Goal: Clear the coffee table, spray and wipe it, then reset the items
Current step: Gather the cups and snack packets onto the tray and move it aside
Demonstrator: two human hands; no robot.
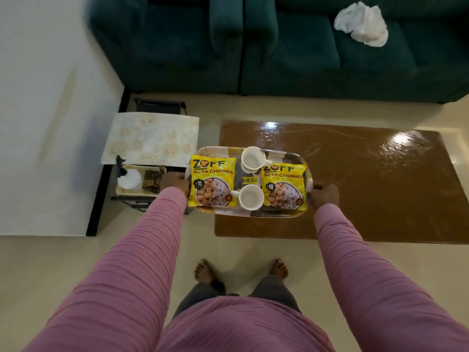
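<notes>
The person is standing barefoot in pink sleeves, gripping a patterned tray [253,213] at both ends: the left hand [175,182] is curling round its left rim, the right hand [326,196] round its right rim. The tray is carrying two yellow soya chunks packets [213,184] and two white cups [250,196], and is overlapping the left end of the glossy brown coffee table [368,186]; whether it is resting there is unclear. Left, a side table [152,138] is holding a spray bottle [125,175] below. A white cloth [363,24] is lying on the green sofa [279,59].
</notes>
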